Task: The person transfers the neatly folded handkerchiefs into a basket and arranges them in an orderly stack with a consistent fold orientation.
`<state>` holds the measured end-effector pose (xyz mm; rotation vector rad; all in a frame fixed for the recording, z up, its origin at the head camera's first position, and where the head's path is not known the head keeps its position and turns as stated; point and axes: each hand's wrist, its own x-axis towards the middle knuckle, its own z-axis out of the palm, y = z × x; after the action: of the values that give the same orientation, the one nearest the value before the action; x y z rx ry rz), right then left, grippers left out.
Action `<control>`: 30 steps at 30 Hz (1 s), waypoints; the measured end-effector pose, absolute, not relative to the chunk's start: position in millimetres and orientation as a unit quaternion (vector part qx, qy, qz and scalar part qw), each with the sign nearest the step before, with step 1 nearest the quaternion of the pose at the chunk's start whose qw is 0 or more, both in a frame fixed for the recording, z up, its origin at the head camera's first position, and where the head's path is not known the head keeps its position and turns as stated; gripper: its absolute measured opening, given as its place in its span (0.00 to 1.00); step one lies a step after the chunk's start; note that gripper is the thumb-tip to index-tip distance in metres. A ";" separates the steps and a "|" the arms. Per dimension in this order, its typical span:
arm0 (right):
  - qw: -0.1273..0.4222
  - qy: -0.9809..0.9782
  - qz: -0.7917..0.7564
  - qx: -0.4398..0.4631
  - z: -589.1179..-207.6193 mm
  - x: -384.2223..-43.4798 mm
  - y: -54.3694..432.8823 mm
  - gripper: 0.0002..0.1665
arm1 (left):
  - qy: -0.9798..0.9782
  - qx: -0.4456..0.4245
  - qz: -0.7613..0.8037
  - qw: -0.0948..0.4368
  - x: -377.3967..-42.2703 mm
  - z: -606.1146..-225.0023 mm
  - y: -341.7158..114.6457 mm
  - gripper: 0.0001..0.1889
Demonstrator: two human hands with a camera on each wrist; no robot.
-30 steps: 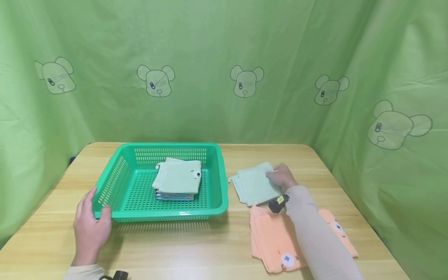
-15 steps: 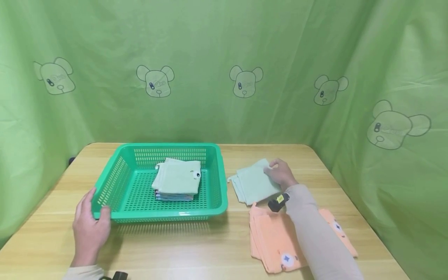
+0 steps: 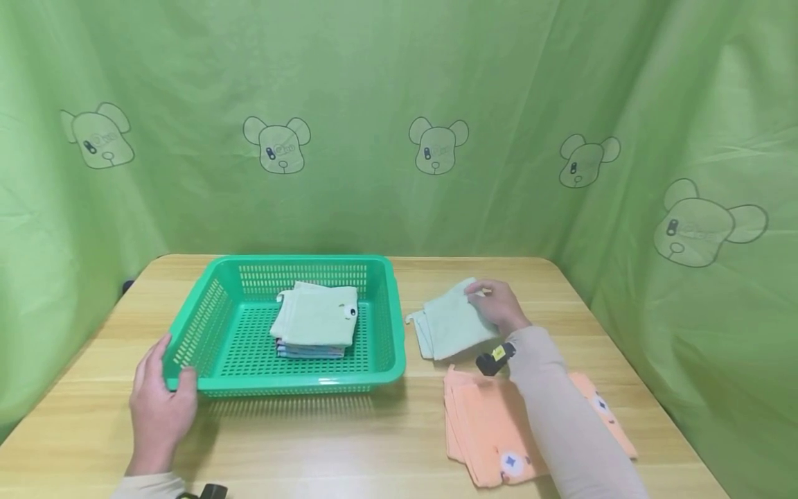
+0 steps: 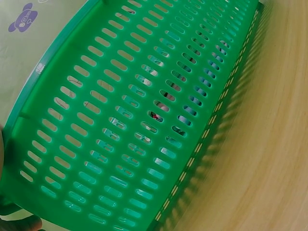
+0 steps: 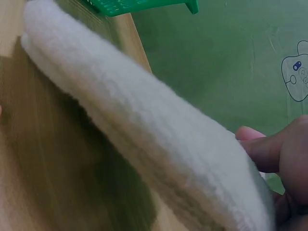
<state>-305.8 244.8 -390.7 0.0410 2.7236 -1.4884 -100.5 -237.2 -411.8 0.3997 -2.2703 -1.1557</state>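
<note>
My right hand pinches the far right edge of a folded pale green towel. In the right wrist view the towel is tilted, its near part raised over the table with a shadow underneath. At the left, my left hand grips the near left corner of a green plastic basket, thumb at the front rim and fingers along the left side. Inside the basket lies a stack of folded towels, a pale green one with a small animal face on top and blue-patterned ones below.
Folded orange towels with star-eyed faces lie at the near right, partly under my right forearm. The wooden table runs back to a green curtain printed with bear heads, which also hangs at both sides.
My right hand has drawn slightly up and left, lifting the right side of the pale green towel from the table. My left hand and the basket stay where they were.
</note>
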 end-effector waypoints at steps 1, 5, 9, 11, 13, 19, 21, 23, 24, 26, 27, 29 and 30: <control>0.018 0.879 -0.476 0.011 -389.9 -305.7 244.3 0.16 | -0.846 0.149 -0.430 0.278 -100.4 -411.8 -237.2 0.31; 0.028 0.880 -0.473 0.016 -387.0 -305.0 242.7 0.17 | -0.845 0.149 -0.432 0.277 -100.1 -411.6 -237.1 0.32; 0.036 0.879 -0.474 0.023 -383.5 -303.5 241.1 0.19 | -0.846 0.149 -0.431 0.276 -100.1 -411.4 -237.1 0.32; 0.038 0.880 -0.473 0.025 -381.5 -302.6 240.2 0.20 | -0.847 0.149 -0.430 0.276 -100.0 -411.2 -237.2 0.32; 0.040 0.880 -0.473 0.028 -379.5 -301.8 239.3 0.20 | -0.847 0.149 -0.430 0.275 -99.8 -411.0 -237.3 0.32; 0.044 0.873 -0.484 0.026 -374.0 -299.6 237.1 0.23 | -0.850 0.151 -0.429 0.267 -99.2 -410.6 -237.0 0.32; 0.046 0.871 -0.489 0.021 -372.1 -299.1 236.1 0.24 | -0.849 0.151 -0.430 0.267 -99.2 -410.7 -237.0 0.32; 0.045 0.869 -0.492 0.018 -370.8 -299.2 235.4 0.24 | -0.848 0.150 -0.431 0.269 -99.3 -410.7 -236.9 0.32; 0.044 0.869 -0.493 0.017 -370.4 -299.4 235.0 0.24 | -0.848 0.149 -0.431 0.270 -99.5 -410.7 -237.0 0.32; 0.042 0.867 -0.496 0.015 -369.1 -299.5 234.4 0.24 | -0.848 0.147 -0.431 0.272 -99.7 -410.7 -237.1 0.32; 0.041 0.867 -0.496 0.012 -368.7 -299.7 234.5 0.24 | -0.848 0.147 -0.430 0.273 -99.7 -410.6 -236.9 0.32; 0.036 0.867 -0.497 0.009 -367.2 -299.9 233.6 0.24 | -0.847 0.146 -0.430 0.275 -99.8 -410.6 -237.0 0.32; 0.034 0.867 -0.497 0.005 -366.1 -299.8 232.9 0.25 | -0.847 0.147 -0.430 0.275 -99.7 -410.8 -237.2 0.32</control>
<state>-299.8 232.9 -366.1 0.0168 2.6665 -1.5274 -99.7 -237.2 -410.8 0.3939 -2.2768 -1.1558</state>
